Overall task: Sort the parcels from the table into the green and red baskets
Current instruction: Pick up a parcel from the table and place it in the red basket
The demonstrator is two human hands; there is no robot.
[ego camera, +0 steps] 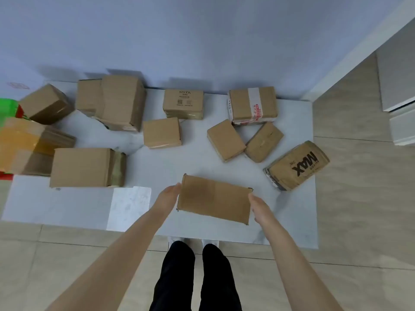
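A flat brown cardboard parcel (pixel 214 198) lies near the front edge of the white table (pixel 157 167). My left hand (pixel 167 198) presses flat against its left end and my right hand (pixel 260 207) against its right end, fingers straight. Whether the parcel is lifted off the table I cannot tell. Several more cardboard parcels are spread over the table, among them a MYFA box (pixel 183 103) and a MAX bag (pixel 296 164) at the right edge. At the far left a green basket (pixel 7 106) and a bit of red basket (pixel 5 176) show behind parcels.
A large taped carton (pixel 24 147) fills the left edge, with another box (pixel 87 167) beside it. A blue-grey wall stands behind the table. Tiled floor lies to the right, with white furniture (pixel 399 122) at far right. My legs stand at the table's front edge.
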